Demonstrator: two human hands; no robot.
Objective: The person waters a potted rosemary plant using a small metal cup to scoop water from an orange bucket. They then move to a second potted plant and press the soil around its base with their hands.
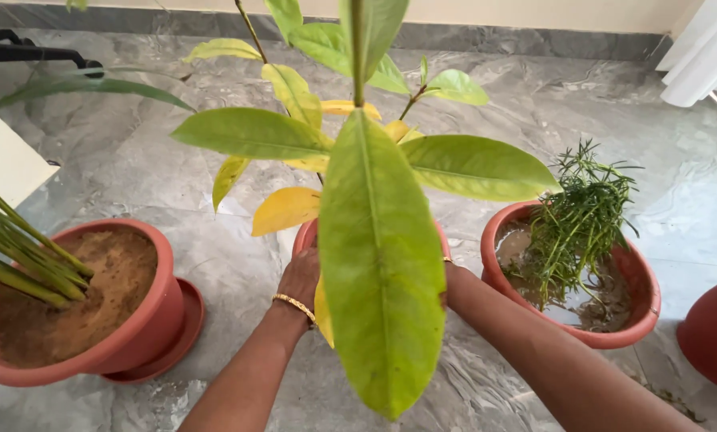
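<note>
Grey marbled floor tiles (582, 104) are spreading out under a row of terracotta-coloured pots, with a dark skirting strip running along the far wall. Both arms are reaching forward to the middle pot (308, 234), whose rim is only peeking out at either side of the foliage. Its plant (378, 240) is rising on a thin stem straight toward the camera, its long axis running upright, and one big green leaf is hanging down toward the viewer, tip lowest, covering most of the pot. Other leaves are fanning out sideways, several of them turning yellow. The left hand (301, 276), wearing a gold bangle at the wrist, is resting against the pot's left rim; whether its fingers are closing on it cannot be told. The right hand is hiding behind the big leaf, so its grip cannot be told either. To the left, a pot of dry soil (146, 320) is sitting on a saucer; to the right, a waterlogged pot (642, 308) is carrying a feathery plant.
</note>
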